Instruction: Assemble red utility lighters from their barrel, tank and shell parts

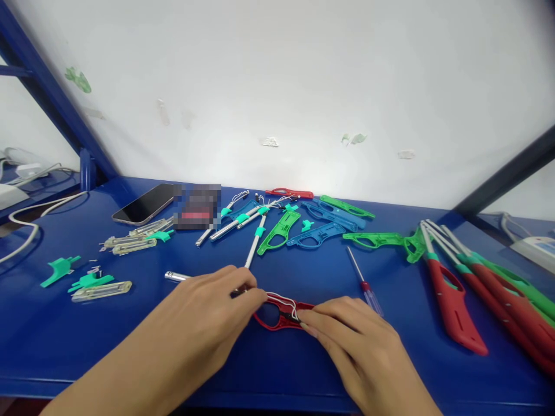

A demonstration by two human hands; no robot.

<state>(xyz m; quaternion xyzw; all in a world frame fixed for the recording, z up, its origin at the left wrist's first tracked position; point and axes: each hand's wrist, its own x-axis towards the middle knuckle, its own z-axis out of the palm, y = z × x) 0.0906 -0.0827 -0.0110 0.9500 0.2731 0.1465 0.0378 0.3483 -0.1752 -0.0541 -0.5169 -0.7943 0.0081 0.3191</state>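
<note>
A red half-shell of a lighter handle (272,326) lies low over the table's front part, its open side up. My left hand (217,312) is closed round its front end; a silver lighter tube (176,277) sticks out to the left from under that hand. White wires (284,298) run inside the shell to a small black part (291,317). My right hand (358,338) is closed on the shell's rear end, fingertips pressed by the wires and black part. A screwdriver (369,296) with a clear and red handle lies beyond my right hand.
Green half-shells (281,232), blue half-shells (318,235) and wired tubes (236,224) lie toward the wall. Clear fuel tanks (102,290), green triggers (60,270) and a phone (145,204) are at left. Red assembled lighters (455,309) lie at right.
</note>
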